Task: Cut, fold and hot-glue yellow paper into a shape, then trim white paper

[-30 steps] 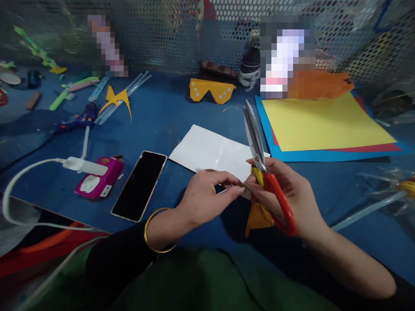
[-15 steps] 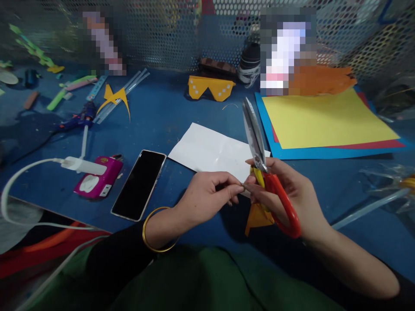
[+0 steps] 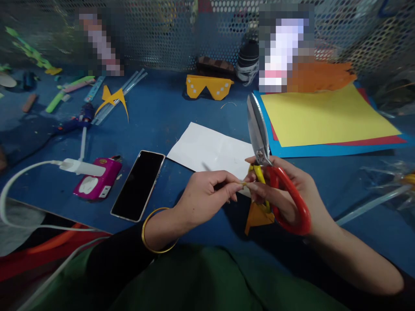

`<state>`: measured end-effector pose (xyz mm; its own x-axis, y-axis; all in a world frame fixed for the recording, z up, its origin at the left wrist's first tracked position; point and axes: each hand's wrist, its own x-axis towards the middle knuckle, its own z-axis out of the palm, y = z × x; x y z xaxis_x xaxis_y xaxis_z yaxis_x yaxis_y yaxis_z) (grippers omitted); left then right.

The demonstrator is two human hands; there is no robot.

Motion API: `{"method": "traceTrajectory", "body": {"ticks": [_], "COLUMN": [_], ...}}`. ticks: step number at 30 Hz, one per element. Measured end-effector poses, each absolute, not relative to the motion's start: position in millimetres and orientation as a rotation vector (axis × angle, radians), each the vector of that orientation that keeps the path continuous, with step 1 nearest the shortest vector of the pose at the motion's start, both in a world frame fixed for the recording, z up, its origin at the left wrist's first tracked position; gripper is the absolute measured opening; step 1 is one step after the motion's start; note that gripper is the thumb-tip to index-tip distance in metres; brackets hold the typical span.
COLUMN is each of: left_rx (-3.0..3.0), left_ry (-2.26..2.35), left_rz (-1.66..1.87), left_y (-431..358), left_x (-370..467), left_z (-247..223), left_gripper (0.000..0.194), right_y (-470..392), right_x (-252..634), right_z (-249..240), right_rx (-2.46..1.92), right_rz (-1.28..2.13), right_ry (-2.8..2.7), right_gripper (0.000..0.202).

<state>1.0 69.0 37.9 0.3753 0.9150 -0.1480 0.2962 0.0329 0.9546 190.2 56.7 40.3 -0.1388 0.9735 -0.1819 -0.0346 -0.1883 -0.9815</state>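
Note:
In my right hand (image 3: 288, 194) are scissors (image 3: 259, 129) with red and yellow handles, their blades pointing up and away from me. The thumb and fingers of my left hand (image 3: 207, 194) are pinched together, meeting the fingertips of my right hand. A tiny yellowish bit shows between the fingertips, too small to name. Below my right hand is a piece of orange paper (image 3: 257, 218), partly hidden by the hand; whether it is held or lying on the table I cannot tell. White paper (image 3: 210, 147) lies just beyond both hands.
A phone (image 3: 139, 185) and a magenta plug adapter (image 3: 99, 179) lie left. Farther back are a glue gun (image 3: 84, 114), orange paper scraps (image 3: 113, 101) and an orange paper mask shape (image 3: 209, 87). Coloured sheets (image 3: 327, 119) are stacked right, before a perforated metal screen (image 3: 152, 39).
The scissors have turned slightly in my right hand, their blades tilting and shifting a little to the right. Both hands stay pinched together in nearly the same place.

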Motion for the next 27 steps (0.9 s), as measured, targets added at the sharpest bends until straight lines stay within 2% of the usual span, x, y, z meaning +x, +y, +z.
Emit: {"method": "traceTrajectory", "body": {"ticks": [14,23,27], "left_rx": [1.234,0.938,0.827], "left_ry": [1.120,1.192,1.186], "left_rz": [0.605,0.835,0.925], "left_y": [71,82,86], "left_x": [4,-4,-7], "left_z": [37,31,29], "left_gripper": [0.015,0.015,0.013], "right_y": [54,53,43], "right_x": [188,215,230], "right_z": [37,47,45], "right_rx": [-1.317,-1.494,-1.566], "right_rz": [1.387,1.219,1.260], "right_ry": [-1.246,-1.538,-1.686], "right_gripper": [0.042,0.048,0.051]}}
